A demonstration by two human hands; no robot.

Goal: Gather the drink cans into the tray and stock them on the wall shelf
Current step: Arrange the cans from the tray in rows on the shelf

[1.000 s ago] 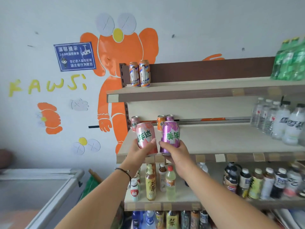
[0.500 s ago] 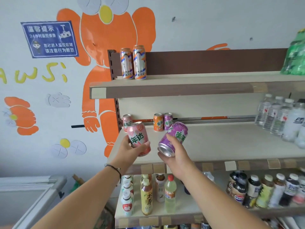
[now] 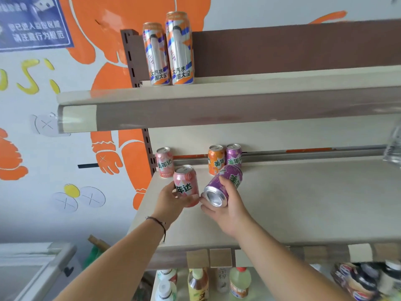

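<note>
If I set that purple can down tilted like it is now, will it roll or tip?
Probably. The purple can in the right hand is tilted, its base toward the camera. It's a smooth cylinder, so laid sideways on the flat shelf it would likely roll. Upright, it should stand.

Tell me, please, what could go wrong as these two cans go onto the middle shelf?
The right hand holds the purple can tilted, base toward the camera; set down like that it may roll or tip. It sits close to the orange can and the rear purple can, so pushing it back could knock them. The pink can in the left hand could bump the rear pink can.
</note>
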